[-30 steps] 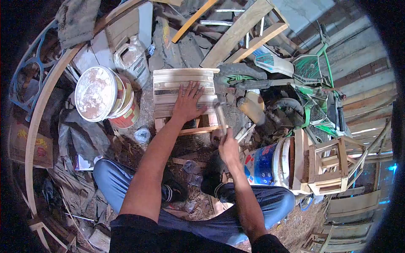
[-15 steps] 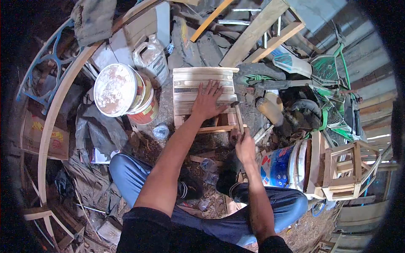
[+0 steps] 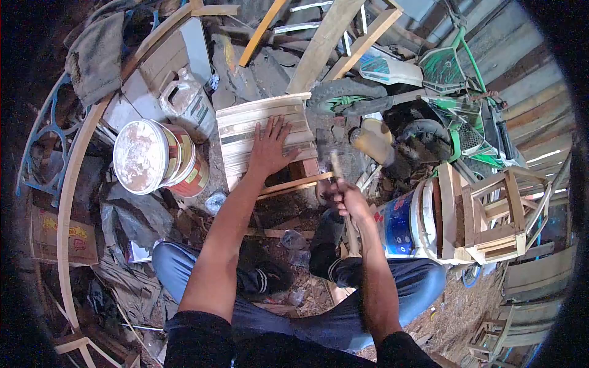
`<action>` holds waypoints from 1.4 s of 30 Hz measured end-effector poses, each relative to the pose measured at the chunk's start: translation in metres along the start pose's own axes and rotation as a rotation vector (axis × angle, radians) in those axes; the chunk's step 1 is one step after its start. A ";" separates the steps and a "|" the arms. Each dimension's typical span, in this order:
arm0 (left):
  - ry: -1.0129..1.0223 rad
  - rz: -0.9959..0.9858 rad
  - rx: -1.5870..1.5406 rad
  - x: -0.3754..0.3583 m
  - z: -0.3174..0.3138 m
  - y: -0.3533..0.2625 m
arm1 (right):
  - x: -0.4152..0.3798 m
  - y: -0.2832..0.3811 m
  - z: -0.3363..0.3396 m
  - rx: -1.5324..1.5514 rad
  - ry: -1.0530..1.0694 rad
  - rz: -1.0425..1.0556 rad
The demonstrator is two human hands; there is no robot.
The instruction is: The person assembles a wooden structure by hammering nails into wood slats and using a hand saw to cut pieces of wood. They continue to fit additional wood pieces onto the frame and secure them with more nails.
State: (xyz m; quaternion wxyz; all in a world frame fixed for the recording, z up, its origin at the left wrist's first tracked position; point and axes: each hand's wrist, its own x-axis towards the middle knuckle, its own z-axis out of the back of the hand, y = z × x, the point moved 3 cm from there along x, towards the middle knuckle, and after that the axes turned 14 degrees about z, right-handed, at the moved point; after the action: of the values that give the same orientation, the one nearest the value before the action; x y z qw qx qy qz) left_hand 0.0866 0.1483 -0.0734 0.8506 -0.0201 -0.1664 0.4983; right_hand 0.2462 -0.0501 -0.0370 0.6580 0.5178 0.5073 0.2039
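Fingers (image 3: 268,130) of the left hand (image 3: 267,157) are spread flat on a slatted wooden frame (image 3: 235,148), set on littered ground (image 3: 451,303) right of stacked buckets (image 3: 141,157). The right hand's are curled around a blurred hammer (image 3: 335,167) near the frame's right edge. A glancing blow could catch the left thumb; uneven debris beneath could make the frame rock.

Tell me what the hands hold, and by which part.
The right hand holds a hammer-like tool, its head blurred, by the pale wooden handle. The left hand grips nothing; it lies flat on the slatted pale wooden piece.
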 end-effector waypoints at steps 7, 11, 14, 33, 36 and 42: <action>-0.017 -0.022 -0.020 0.000 0.003 0.000 | 0.000 0.001 -0.004 -0.063 0.009 -0.005; -0.018 0.003 -0.015 0.001 0.005 0.002 | -0.001 0.002 -0.011 -0.064 -0.010 0.007; 0.026 0.003 0.034 -0.002 0.002 0.003 | -0.003 0.002 -0.012 -0.135 0.021 -0.036; 0.018 0.007 0.008 0.000 0.003 0.001 | -0.039 0.045 -0.050 -0.917 -0.229 0.662; 0.005 -0.009 0.012 -0.003 0.003 -0.001 | -0.037 0.041 -0.055 -0.910 -0.217 0.554; -0.009 0.010 0.013 -0.001 -0.001 0.000 | -0.026 0.024 -0.053 -1.034 -0.179 0.521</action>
State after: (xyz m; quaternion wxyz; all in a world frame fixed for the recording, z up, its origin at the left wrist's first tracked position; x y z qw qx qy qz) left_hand 0.0867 0.1475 -0.0741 0.8475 -0.0134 -0.1669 0.5036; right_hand 0.1959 -0.0363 -0.0008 0.7938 0.2523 0.1401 0.5354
